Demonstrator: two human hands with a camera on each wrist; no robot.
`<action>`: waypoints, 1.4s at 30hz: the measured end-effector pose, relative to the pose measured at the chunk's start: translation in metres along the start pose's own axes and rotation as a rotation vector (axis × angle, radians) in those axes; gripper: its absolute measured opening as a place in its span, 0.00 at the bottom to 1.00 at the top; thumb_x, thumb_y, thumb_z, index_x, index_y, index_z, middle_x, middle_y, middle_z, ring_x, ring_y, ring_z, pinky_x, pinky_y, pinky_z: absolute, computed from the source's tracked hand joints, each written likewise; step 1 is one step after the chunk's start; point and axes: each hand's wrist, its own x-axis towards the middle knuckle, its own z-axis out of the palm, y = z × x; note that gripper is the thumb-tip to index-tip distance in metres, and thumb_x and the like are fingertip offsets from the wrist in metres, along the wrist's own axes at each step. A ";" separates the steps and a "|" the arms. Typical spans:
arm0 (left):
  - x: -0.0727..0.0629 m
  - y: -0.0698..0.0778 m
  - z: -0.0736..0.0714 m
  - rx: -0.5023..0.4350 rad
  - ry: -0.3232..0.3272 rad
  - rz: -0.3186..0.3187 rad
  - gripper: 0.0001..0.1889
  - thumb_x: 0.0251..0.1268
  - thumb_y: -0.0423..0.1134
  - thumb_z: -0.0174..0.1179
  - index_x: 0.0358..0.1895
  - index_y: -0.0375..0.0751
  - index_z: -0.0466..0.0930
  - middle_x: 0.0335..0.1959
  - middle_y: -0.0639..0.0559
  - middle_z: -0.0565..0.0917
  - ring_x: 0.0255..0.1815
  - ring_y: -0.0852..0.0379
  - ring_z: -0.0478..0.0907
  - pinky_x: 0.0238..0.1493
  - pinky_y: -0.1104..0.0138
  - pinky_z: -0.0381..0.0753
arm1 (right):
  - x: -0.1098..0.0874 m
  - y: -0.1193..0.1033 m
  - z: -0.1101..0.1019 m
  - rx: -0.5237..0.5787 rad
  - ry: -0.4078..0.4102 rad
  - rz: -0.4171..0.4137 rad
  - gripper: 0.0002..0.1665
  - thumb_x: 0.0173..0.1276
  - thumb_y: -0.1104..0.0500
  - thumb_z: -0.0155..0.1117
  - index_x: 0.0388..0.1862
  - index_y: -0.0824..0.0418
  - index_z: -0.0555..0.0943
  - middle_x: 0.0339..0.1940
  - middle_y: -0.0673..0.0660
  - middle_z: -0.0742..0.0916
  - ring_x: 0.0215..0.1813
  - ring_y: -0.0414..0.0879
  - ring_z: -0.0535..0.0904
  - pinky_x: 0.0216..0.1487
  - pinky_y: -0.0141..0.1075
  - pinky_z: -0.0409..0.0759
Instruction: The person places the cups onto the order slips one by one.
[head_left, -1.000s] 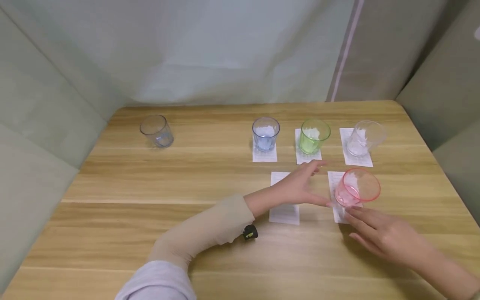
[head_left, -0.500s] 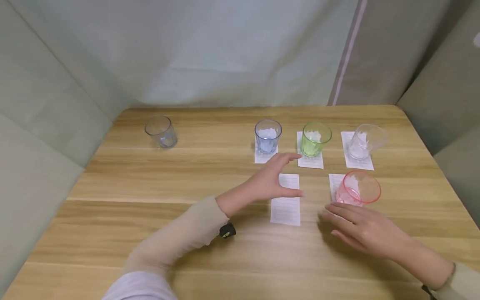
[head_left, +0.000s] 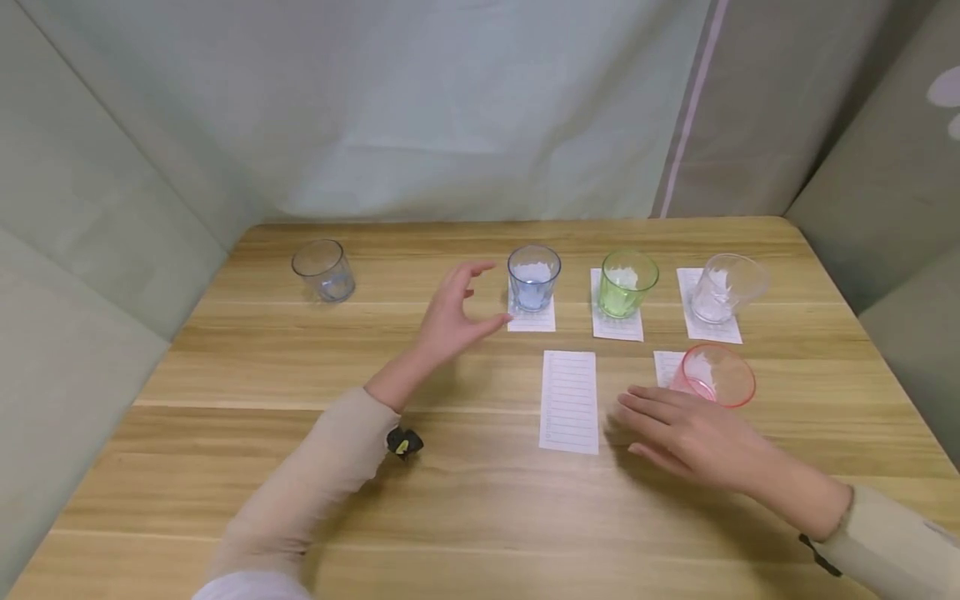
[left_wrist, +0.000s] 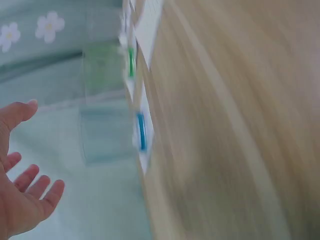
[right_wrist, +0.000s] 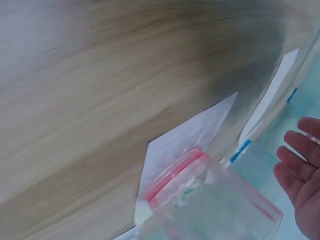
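My left hand [head_left: 452,321], thumb and fingers spread apart, holds nothing. It is over the table just left of the clear blue cup [head_left: 534,283], which stands on a lined paper slip. My right hand [head_left: 693,437] is in front of the pink cup [head_left: 705,379] with its fingers extended and nothing in its grasp. In the right wrist view the pink cup [right_wrist: 210,200] stands on its paper slip, apart from the fingers. A lined paper slip [head_left: 570,400] lies bare between the hands. White scraps show in the blue and pink cups.
A green cup [head_left: 628,283] and a colourless cup [head_left: 727,287] stand on paper slips at the back right. One grey-blue cup [head_left: 325,271] stands directly on the wooden table [head_left: 225,467] at the far left. A curtain [head_left: 450,108] hangs behind.
My left hand has moved left and back, away from the pink cup, past the bare slip. My right hand has shifted left, away from the pink cup's base. The cups have stayed in place.
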 end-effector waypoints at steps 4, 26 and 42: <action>0.003 -0.014 -0.012 0.111 0.087 0.090 0.33 0.49 0.32 0.71 0.60 0.30 0.68 0.59 0.38 0.72 0.62 0.43 0.66 0.62 0.52 0.69 | 0.004 -0.002 0.005 -0.002 -0.019 -0.003 0.34 0.78 0.43 0.35 0.50 0.64 0.83 0.49 0.59 0.86 0.51 0.53 0.82 0.49 0.46 0.80; 0.006 -0.070 -0.078 0.171 0.715 -0.133 0.40 0.48 0.34 0.73 0.65 0.31 0.61 0.65 0.39 0.64 0.68 0.49 0.58 0.71 0.68 0.56 | 0.000 -0.015 0.019 0.053 -0.105 0.030 0.29 0.74 0.41 0.47 0.52 0.62 0.82 0.53 0.59 0.85 0.55 0.53 0.81 0.51 0.47 0.80; -0.004 -0.102 -0.110 0.087 0.819 -0.388 0.47 0.47 0.43 0.74 0.70 0.44 0.54 0.70 0.51 0.56 0.70 0.64 0.52 0.69 0.77 0.52 | 0.000 -0.018 0.022 0.068 -0.116 0.019 0.27 0.68 0.42 0.57 0.52 0.62 0.82 0.52 0.59 0.85 0.55 0.53 0.81 0.52 0.46 0.80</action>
